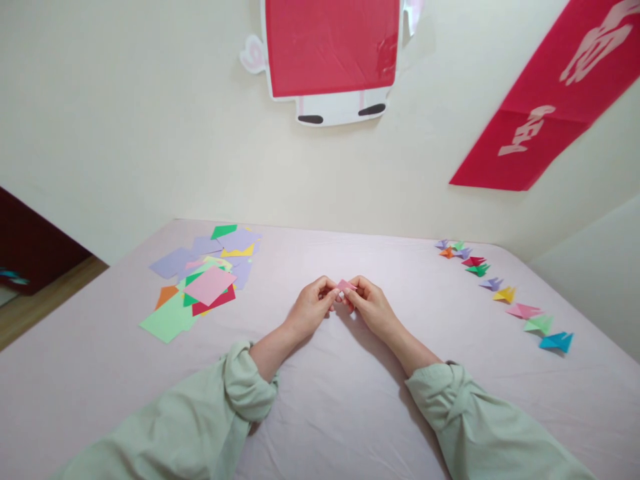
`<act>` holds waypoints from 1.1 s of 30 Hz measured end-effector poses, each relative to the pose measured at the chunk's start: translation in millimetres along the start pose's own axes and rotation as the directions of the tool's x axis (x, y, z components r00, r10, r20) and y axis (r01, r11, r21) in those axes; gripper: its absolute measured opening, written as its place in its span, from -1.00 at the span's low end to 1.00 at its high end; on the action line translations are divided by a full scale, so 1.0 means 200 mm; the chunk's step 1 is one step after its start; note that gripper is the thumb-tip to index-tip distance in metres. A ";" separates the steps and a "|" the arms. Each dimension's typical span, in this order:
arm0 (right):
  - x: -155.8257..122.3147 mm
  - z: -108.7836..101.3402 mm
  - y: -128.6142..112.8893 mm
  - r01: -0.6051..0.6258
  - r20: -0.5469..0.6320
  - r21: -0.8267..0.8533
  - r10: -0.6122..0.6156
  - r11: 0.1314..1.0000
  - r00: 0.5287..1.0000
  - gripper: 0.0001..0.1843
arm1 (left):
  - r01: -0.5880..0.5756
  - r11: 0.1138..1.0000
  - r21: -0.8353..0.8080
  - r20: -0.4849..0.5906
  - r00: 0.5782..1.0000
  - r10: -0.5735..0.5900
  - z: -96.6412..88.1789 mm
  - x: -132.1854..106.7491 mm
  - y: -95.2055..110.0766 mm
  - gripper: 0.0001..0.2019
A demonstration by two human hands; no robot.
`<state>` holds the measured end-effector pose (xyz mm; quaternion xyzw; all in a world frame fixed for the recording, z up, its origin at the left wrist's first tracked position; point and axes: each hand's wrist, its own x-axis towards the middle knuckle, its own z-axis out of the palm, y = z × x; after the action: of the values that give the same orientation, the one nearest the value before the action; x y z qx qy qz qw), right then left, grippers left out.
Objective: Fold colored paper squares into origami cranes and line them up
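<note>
Small pink paper [346, 285] is being held just over the pale cloth [340, 400], approx. center. L hand [314, 305] is pinching one side w/ thumb & fingers, R hand [373, 305] the other. Loose colored sheets [210, 285] are lying piled far L; folded paper shapes [505, 294] are forming a row far R.

soft, fairly bright light covers the wall [150, 133] and the pale cloth [330, 413] evenly, while the dark panel [35, 247] at far left is dimmer. soft shadows lie along the inner sides of both forearms [409, 345]. faint glare marks the red poster [330, 47]. wide-angle distortion stretches the edges; the held pink paper [346, 285] looks blurred.
</note>
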<state>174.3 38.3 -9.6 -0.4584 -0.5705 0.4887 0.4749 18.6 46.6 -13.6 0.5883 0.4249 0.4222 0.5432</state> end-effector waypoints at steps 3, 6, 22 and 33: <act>0.00 0.00 0.01 0.002 -0.003 0.019 -0.002 1.000 1.000 -0.65 | 0.000 1.000 0.005 0.005 1.000 0.000 0.00 0.00 0.00 -0.74; 0.00 0.01 0.01 0.005 -0.009 0.032 -0.005 0.999 1.000 -0.66 | 0.006 1.000 0.011 -0.003 1.000 -0.006 0.00 0.00 0.00 -0.75; -0.01 0.00 0.01 0.047 0.011 -0.084 -0.047 0.995 0.999 -0.73 | -0.024 0.999 0.045 0.039 0.999 0.022 0.00 0.01 -0.05 -0.72; 0.00 0.00 -0.01 0.003 0.006 -0.005 -0.003 1.000 1.000 -0.65 | -0.014 0.998 0.064 0.025 1.000 0.013 0.00 0.00 -0.03 -0.71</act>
<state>174.9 37.3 -7.0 -0.4574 -0.5736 0.4879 0.4729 17.7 47.2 -19.5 0.6134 0.4275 0.4050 0.5264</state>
